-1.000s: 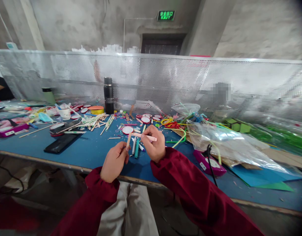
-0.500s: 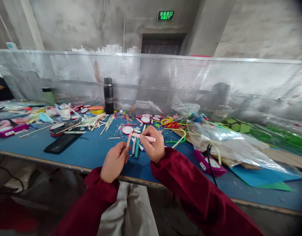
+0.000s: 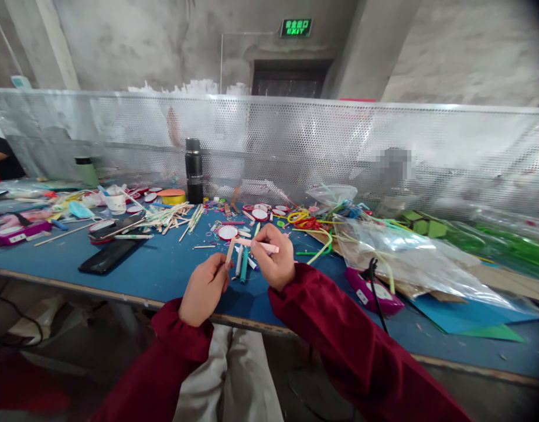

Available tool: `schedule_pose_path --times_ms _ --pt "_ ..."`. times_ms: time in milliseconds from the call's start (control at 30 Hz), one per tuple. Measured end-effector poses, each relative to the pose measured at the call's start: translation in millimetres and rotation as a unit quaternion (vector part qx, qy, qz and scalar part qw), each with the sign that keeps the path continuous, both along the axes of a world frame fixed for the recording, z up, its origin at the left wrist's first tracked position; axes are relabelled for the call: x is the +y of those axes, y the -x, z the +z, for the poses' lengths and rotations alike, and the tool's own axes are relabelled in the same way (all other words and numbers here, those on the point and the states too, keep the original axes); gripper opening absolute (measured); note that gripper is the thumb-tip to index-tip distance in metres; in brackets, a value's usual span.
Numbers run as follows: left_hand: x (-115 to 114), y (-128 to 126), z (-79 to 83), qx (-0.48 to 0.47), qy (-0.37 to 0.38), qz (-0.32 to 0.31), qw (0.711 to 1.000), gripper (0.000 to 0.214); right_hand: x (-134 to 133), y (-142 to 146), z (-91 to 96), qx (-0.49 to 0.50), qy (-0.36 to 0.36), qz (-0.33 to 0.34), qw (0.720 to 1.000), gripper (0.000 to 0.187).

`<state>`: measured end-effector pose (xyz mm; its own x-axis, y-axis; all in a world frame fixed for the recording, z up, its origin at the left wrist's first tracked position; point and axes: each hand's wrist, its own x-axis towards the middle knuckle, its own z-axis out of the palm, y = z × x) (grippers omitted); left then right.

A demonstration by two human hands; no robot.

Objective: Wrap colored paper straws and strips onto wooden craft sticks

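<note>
My left hand (image 3: 207,288) pinches a flat wooden craft stick (image 3: 229,252), which stands tilted up from the fingers. In my right hand (image 3: 275,258) is a pale pink marker (image 3: 265,247), closed between thumb and fingers. Its tip points left and meets, or nearly meets, the upper end of the stick; the exact contact is too small to tell. Under the hands lie a teal marker (image 3: 244,266) and a grey marker (image 3: 238,262) on the blue table (image 3: 173,266). Just behind the stick is a round white disc with a red rim (image 3: 228,233).
A black bottle (image 3: 194,171) stands at the back. Left are a black phone (image 3: 109,256), a pile of sticks (image 3: 170,221) and a paper cup (image 3: 116,203). To the right lie a purple box with a cable (image 3: 375,293), clear plastic bags (image 3: 419,258) and blue paper (image 3: 463,313).
My right hand and the pink marker have shifted very slightly to the right. My left hand and the craft stick look the same.
</note>
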<state>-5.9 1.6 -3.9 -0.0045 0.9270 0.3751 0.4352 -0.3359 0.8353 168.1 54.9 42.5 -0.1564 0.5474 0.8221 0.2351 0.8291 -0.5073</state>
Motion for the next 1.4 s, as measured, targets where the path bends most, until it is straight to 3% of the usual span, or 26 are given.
schedule_pose_path --times_ms 533,1400 --pt "0.7 0.3 -1.2 -0.001 -0.004 -0.006 1.000 0.023 -0.4 0.6 -0.2 0.001 0.015 0.031 0.999 0.015" --pt "1.0 0.0 -1.1 -0.002 0.000 -0.003 1.000 0.024 1.4 0.1 -0.4 -0.001 0.003 0.000 1.000 0.015"
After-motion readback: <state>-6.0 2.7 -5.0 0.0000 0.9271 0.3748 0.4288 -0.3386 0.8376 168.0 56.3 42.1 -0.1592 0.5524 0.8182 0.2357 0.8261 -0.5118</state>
